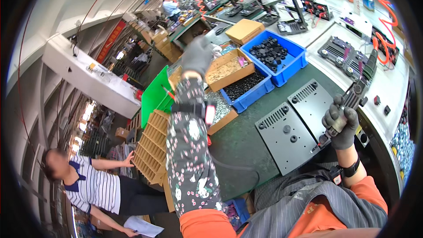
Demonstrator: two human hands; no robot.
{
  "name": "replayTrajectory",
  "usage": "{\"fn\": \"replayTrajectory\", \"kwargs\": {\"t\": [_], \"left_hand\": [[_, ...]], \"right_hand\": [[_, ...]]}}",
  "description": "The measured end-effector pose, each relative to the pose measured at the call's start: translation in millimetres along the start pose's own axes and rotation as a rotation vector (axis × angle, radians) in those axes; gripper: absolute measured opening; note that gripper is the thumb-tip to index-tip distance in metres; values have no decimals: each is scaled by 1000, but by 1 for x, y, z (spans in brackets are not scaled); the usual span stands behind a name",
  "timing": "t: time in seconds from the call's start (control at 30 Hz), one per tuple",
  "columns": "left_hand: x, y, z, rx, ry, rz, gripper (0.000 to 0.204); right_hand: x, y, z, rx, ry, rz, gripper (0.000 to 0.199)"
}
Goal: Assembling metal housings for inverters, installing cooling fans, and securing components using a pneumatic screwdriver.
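Observation:
My left hand (pixel 197 56), in a grey glove, reaches far forward over the small-parts boxes. Motion smears its fingers, and what it touches cannot be made out. Beside it is an open cardboard box (pixel 227 71) of small pale parts. My right hand (pixel 343 125), also gloved, is wrapped around a power screwdriver (pixel 338 122), whose red-and-black end points down toward the metal plates. Two flat black plates lie side by side on the green bench: a nearer plate (pixel 282 143) and a farther plate (pixel 313 105). Both carry round black feet and slots.
Blue bins hold round black feet (pixel 269 52) and small black parts (pixel 244 87). A green bin (pixel 155 92) and a cardboard divider tray (pixel 152 145) stand left. Another person (pixel 92 180) holds paper there. Black assemblies (pixel 346 59) sit on the white line at right.

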State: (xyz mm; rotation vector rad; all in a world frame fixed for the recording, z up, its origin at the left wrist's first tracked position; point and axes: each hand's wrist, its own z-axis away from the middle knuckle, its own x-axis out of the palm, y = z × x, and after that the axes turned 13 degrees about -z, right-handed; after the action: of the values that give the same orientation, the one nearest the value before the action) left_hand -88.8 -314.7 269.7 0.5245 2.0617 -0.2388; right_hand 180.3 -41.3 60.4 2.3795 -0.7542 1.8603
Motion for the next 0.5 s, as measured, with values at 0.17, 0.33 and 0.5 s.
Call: {"fn": "replayTrajectory", "kwargs": {"t": [0.17, 0.33, 0.5], "left_hand": [[68, 73, 129, 138, -401, 109, 40], [85, 119, 219, 152, -572, 183, 40], [101, 140, 262, 214, -495, 175, 43]], "right_hand": [[-7, -6, 5, 43, 5, 14, 51], [-8, -8, 9, 22, 72, 62, 47], [-2, -5, 10, 54, 10, 0, 45]]}}
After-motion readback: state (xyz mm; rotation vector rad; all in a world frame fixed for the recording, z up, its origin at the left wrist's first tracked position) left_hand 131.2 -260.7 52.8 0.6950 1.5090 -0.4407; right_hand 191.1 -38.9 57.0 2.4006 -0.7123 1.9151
